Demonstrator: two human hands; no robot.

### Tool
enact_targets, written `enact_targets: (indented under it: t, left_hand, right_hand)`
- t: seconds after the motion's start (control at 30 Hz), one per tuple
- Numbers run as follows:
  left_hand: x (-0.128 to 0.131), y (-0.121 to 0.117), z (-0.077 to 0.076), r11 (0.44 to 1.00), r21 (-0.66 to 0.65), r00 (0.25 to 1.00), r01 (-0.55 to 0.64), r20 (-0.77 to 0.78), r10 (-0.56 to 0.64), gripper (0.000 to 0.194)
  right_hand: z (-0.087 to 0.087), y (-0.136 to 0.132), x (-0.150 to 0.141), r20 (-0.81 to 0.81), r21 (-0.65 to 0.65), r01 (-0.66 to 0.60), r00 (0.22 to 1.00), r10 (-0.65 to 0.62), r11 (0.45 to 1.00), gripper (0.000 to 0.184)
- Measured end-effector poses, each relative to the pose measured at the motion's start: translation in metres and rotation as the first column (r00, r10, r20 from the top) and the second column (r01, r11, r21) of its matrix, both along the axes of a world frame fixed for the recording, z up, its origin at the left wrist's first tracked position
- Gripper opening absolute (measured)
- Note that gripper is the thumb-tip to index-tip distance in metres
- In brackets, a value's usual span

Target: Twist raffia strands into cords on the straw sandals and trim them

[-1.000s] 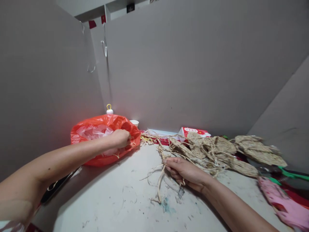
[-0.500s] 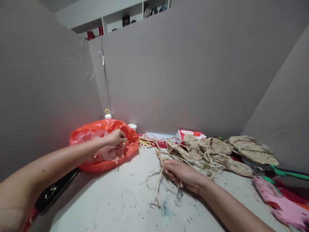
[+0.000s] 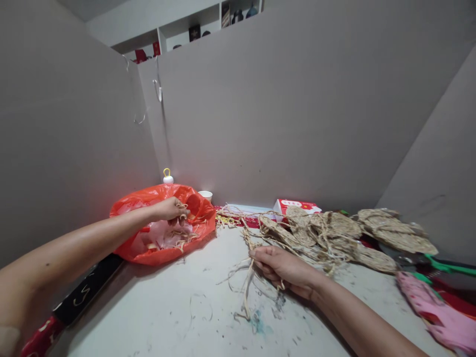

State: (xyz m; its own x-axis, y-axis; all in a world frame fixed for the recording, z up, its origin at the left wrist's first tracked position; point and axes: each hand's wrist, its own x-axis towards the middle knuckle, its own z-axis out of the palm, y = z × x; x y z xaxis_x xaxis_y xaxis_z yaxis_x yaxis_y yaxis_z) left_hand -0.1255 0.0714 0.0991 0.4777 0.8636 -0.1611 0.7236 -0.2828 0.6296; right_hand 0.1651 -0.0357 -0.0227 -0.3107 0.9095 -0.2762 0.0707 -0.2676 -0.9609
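Note:
My left hand [image 3: 173, 209] is over the mouth of a red plastic bag [image 3: 159, 258], fingers curled around a few short straw scraps [image 3: 182, 205]. More loose straw pieces [image 3: 186, 238] lie inside the bag. Low over the table, my right hand [image 3: 284, 267] pinches a bundle of straw strands [image 3: 247, 285] between thumb and fingers. Loose ends hang below the pinch, and the bundle runs up toward a tangle of straw cord. Several woven straw soles [image 3: 334, 225] lie in a heap to the right of this hand.
Behind the soles is a red and white box [image 3: 293, 205]. A white cup [image 3: 205, 195] and a small white object with a yellow loop [image 3: 168, 176] stand by the grey partition. Pink cloth [image 3: 435, 307] and a green-handled tool [image 3: 451, 266] are at right; a black and red bar [image 3: 84, 292] is at left.
My left hand has drawn back slightly left within the bag opening, its fingers now more curled and turned down. My right hand keeps its pinch on the straw. The view has shifted a little.

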Motion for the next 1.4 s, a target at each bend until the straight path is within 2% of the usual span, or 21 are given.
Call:
enact_targets:
  t: [0.17,0.3,0.4,0.53,0.63,0.73,0.83,0.9,0.97,1.1,1.23,1.3,1.4]
  left_hand:
    - [0.01,-0.014,-0.001,0.986,-0.146,0.993,0.079,0.096,-0.066,0.033]
    - [0.023,-0.029,-0.006,0.97,-0.213,0.985,0.12,0.15,-0.089,0.024]
    - [0.031,-0.044,-0.018,0.963,-0.236,0.991,0.128,0.057,-0.117,0.021]
    - [0.037,-0.063,-0.039,0.938,-0.302,0.96,0.17,-0.166,-0.227,0.024]
    - [0.035,-0.067,-0.048,0.92,-0.333,0.94,0.205,-0.196,-0.28,0.027]
    - [0.031,-0.064,-0.046,0.936,-0.287,0.959,0.204,-0.134,-0.25,0.017]
    - [0.025,-0.065,-0.043,0.961,-0.132,0.962,0.243,-0.097,-0.257,0.01]
    - [0.022,-0.073,-0.043,0.952,-0.007,0.946,0.306,-0.106,-0.305,0.009]
    - [0.022,-0.086,-0.046,0.921,0.058,0.918,0.386,-0.125,-0.377,0.011]
    - [0.026,-0.106,-0.055,0.851,0.088,0.852,0.517,-0.145,-0.503,0.021]
    - [0.03,-0.106,-0.067,0.772,0.129,0.781,0.623,-0.162,-0.603,0.014]
    - [0.031,-0.104,-0.071,0.769,0.128,0.78,0.626,-0.129,-0.613,0.014]
    - [0.032,-0.103,-0.07,0.815,0.117,0.822,0.568,-0.029,-0.569,0.009]
  right_hand:
    - [0.003,-0.001,0.0,-0.001,-0.008,-0.001,1.0,0.001,1.0,0.039]
    - [0.006,-0.003,-0.001,0.002,-0.003,-0.007,1.0,0.007,1.0,0.038]
    - [0.008,-0.005,-0.002,-0.002,-0.002,-0.006,1.0,0.006,1.0,0.038]
    - [0.009,-0.005,-0.003,-0.001,-0.006,0.005,1.0,-0.005,1.0,0.038]
    - [0.008,-0.004,-0.001,-0.006,-0.012,-0.007,1.0,0.007,1.0,0.038]
    - [0.007,-0.004,0.0,-0.002,-0.016,-0.006,1.0,0.006,1.0,0.038]
    - [0.008,-0.004,0.0,-0.007,-0.021,0.001,1.0,-0.002,1.0,0.038]
    - [0.008,-0.005,0.0,-0.015,-0.021,-0.005,1.0,0.004,1.0,0.039]
    - [0.009,-0.005,0.0,-0.017,-0.016,-0.009,1.0,0.009,1.0,0.039]
    - [0.008,-0.005,0.0,-0.016,-0.021,-0.004,1.0,0.004,1.0,0.039]
    - [0.008,-0.005,-0.001,-0.006,-0.034,0.0,1.0,0.0,0.999,0.039]
    - [0.009,-0.005,-0.001,0.007,-0.036,0.006,1.0,-0.005,0.999,0.038]
    - [0.009,-0.005,-0.001,0.008,-0.038,0.008,1.0,-0.008,0.999,0.037]
